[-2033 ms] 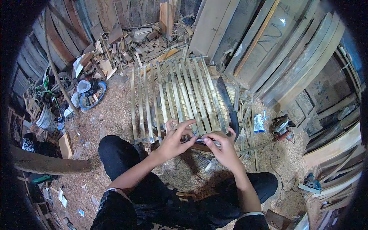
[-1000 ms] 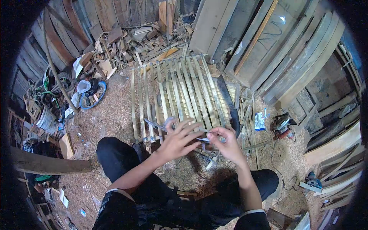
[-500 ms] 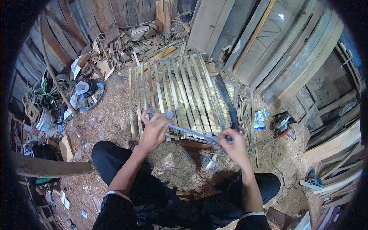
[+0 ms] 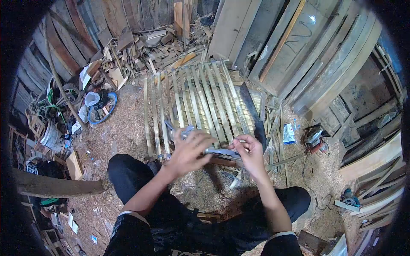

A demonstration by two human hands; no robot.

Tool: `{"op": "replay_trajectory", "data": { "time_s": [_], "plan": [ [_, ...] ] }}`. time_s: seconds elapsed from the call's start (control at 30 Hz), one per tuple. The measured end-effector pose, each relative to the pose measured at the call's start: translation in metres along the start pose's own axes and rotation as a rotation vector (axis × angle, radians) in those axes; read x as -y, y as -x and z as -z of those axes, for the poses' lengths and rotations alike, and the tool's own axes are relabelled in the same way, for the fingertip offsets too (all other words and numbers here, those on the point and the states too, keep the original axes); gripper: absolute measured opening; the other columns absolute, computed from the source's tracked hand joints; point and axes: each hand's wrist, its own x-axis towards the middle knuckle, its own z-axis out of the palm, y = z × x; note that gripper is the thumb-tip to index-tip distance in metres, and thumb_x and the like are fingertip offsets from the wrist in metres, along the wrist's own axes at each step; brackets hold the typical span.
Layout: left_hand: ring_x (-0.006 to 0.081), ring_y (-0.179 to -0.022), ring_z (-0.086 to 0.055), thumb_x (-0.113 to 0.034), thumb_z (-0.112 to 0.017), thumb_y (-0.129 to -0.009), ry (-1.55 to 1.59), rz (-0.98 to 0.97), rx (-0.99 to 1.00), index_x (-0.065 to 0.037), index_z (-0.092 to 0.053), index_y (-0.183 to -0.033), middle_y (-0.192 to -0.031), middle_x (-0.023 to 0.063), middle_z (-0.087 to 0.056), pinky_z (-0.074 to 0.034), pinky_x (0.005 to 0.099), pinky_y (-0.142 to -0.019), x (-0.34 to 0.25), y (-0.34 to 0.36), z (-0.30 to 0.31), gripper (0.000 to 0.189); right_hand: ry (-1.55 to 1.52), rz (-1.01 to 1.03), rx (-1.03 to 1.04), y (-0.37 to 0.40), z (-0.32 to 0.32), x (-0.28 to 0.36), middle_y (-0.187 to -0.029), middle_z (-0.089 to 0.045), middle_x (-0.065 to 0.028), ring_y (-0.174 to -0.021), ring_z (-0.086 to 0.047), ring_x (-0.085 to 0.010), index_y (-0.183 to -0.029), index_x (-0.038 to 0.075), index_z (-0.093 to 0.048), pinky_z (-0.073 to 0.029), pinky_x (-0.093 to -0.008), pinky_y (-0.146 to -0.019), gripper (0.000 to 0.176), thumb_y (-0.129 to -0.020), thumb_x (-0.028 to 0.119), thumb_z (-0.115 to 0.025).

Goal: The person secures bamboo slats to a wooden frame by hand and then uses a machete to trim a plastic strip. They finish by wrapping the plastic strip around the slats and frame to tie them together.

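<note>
My right hand (image 4: pixel 252 157) is closed in a pinch on a pale grey, flexible strip (image 4: pixel 222 151). The strip stretches leftward from those fingers and its other end shows beside my left hand (image 4: pixel 190 149). That hand is slightly blurred, its fingers stretched out and apart around the strip's free end. A crumpled bit of translucent material (image 4: pixel 184 131) shows just beyond the left knuckles. Beneath both hands lies a lattice of bamboo slats (image 4: pixel 209 102), long pieces laid over closely set crosswise ones. A dark-bladed machete (image 4: pixel 251 106) rests along its right side, handle toward me.
Wood scraps (image 4: pixel 158 47) are heaped at the back. A blue basin (image 4: pixel 112 109) stands left, near a wooden beam (image 4: pixel 60 186). On the right are a power tool (image 4: pixel 315 138), a blue-and-white packet (image 4: pixel 289 134) and leaning boards (image 4: pixel 324 55). Shavings cover the floor.
Earlier the strip was stretched between both hands. Now my left hand has moved right and its fingers have spread, while my right hand has shifted slightly left with the strip.
</note>
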Motion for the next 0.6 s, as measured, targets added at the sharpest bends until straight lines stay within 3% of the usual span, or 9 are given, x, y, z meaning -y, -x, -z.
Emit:
{"op": "replay_trajectory", "data": {
  "time_s": [0.13,0.17,0.2,0.27,0.3,0.37,0.4,0.47,0.6],
  "plan": [
    [0.0175,-0.122,-0.055,-0.046,-0.074,-0.089,-0.049,-0.114,-0.122,-0.022,-0.059,-0.144,-0.132,-0.0011,-0.063,-0.020,0.0520,-0.110,-0.023,0.000,-0.017,0.062,0.052,0.056,-0.016,-0.006,-0.006,-0.006,-0.090,-0.076,-0.0120,-0.090,-0.073,-0.0146,-0.109,-0.004,-0.064,-0.056,-0.0268,-0.076,0.016,-0.103,0.012,-0.064],
    [0.0156,-0.117,-0.058,-0.045,-0.077,-0.087,-0.016,-0.117,-0.161,-0.021,-0.070,-0.129,-0.122,-0.0041,-0.070,-0.022,0.0505,-0.108,-0.028,-0.002,-0.017,0.049,0.086,0.072,-0.031,-0.006,-0.007,-0.006,-0.089,-0.076,-0.0121,-0.091,-0.073,-0.0146,-0.108,-0.004,-0.064,-0.057,-0.0263,-0.074,0.016,-0.103,0.012,-0.064],
    [0.0156,-0.117,-0.058,-0.045,-0.077,-0.087,-0.015,-0.116,-0.162,-0.021,-0.070,-0.129,-0.122,-0.0041,-0.070,-0.022,0.0505,-0.108,-0.026,0.000,-0.017,0.049,0.088,0.072,-0.030,-0.005,-0.007,-0.004,-0.089,-0.076,-0.0121,-0.091,-0.073,-0.0146,-0.108,-0.004,-0.064,-0.057,-0.0263,-0.074,0.016,-0.103,0.012,-0.064],
    [0.0149,-0.112,-0.060,-0.037,-0.077,-0.088,0.035,-0.170,-0.098,-0.018,-0.078,-0.109,-0.103,-0.0077,-0.075,-0.024,0.0481,-0.107,-0.019,0.002,-0.019,0.029,0.049,-0.032,-0.013,-0.001,-0.007,0.002,-0.090,-0.077,-0.0108,-0.086,-0.074,-0.0151,-0.107,0.000,-0.066,-0.053,-0.0329,-0.089,0.015,-0.101,0.013,-0.067],
    [0.0141,-0.109,-0.060,-0.030,-0.078,-0.088,0.045,-0.129,-0.136,-0.020,-0.081,-0.097,-0.092,-0.0098,-0.077,-0.026,0.0464,-0.107,-0.018,0.000,-0.018,0.015,0.049,-0.033,-0.013,0.002,-0.006,0.004,-0.090,-0.077,-0.0108,-0.086,-0.074,-0.0151,-0.107,0.000,-0.066,-0.053,-0.0329,-0.089,0.015,-0.101,0.013,-0.067],
    [0.0131,-0.110,-0.060,-0.030,-0.078,-0.087,0.024,-0.118,-0.142,-0.022,-0.081,-0.099,-0.094,-0.0105,-0.077,-0.024,0.0452,-0.108,0.004,0.005,-0.024,0.015,0.758,0.251,-0.099,0.005,0.002,0.007,-0.093,-0.078,-0.0087,-0.081,-0.073,-0.0173,-0.104,0.006,-0.070,-0.039,-0.0419,-0.107,0.011,-0.096,0.015,-0.071],
    [0.0120,-0.110,-0.060,-0.031,-0.079,-0.087,0.003,-0.109,-0.149,-0.024,-0.081,-0.101,-0.095,-0.0113,-0.078,-0.022,0.0441,-0.108,0.016,0.008,-0.023,0.016,0.758,0.250,-0.100,0.005,0.008,0.005,-0.093,-0.078,-0.0087,-0.081,-0.073,-0.0173,-0.104,0.006,-0.070,-0.039,-0.0419,-0.107,0.011,-0.096,0.015,-0.071],
    [0.0122,-0.114,-0.060,-0.027,-0.080,-0.085,-0.044,-0.124,-0.161,-0.025,-0.082,-0.101,-0.095,-0.0118,-0.078,-0.020,0.0424,-0.110,0.034,0.011,-0.010,0.016,0.928,0.447,-0.229,0.005,0.022,-0.003,-0.091,-0.078,-0.0068,-0.078,-0.071,-0.0216,-0.098,0.011,-0.073,-0.025,-0.0452,-0.114,0.008,-0.093,0.018,-0.073],
    [0.0141,-0.122,-0.060,-0.023,-0.081,-0.084,-0.078,0.009,-0.142,-0.022,-0.081,-0.099,-0.096,-0.0090,-0.078,-0.015,0.0449,-0.114,0.050,0.020,0.029,0.016,0.995,0.321,-0.314,0.005,0.044,0.000,-0.086,-0.076,-0.0077,-0.078,-0.070,-0.0247,-0.094,0.011,-0.075,-0.027,-0.0465,-0.113,0.008,-0.094,0.018,-0.072]
  ]
}}
